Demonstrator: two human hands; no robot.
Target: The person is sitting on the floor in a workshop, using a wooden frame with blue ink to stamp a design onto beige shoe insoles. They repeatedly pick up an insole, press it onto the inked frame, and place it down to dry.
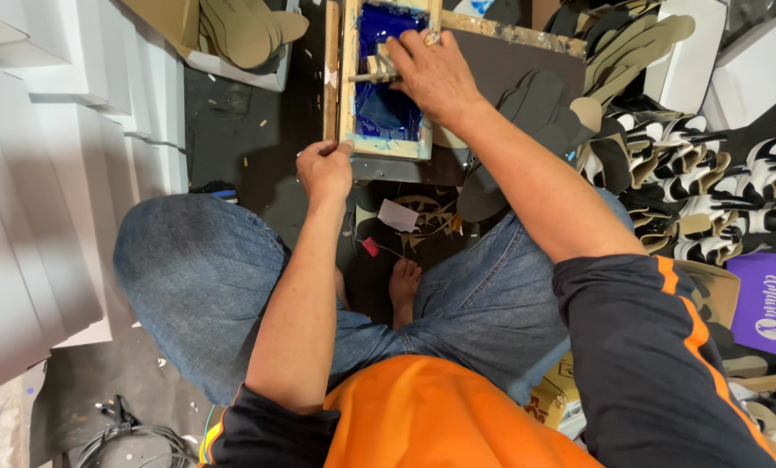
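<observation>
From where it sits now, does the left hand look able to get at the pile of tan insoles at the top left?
Probably yes. The left hand grips the near corner of the wooden frame, and only bare dark floor lies between it and the tan insoles. It would have to let go of the frame first.

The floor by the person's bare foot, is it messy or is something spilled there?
Yes, messy: paper scraps and a small red bit lie scattered on the dark floor just beyond the bare foot. The blue ink stays inside the wooden frame; none looks spilled.
</observation>
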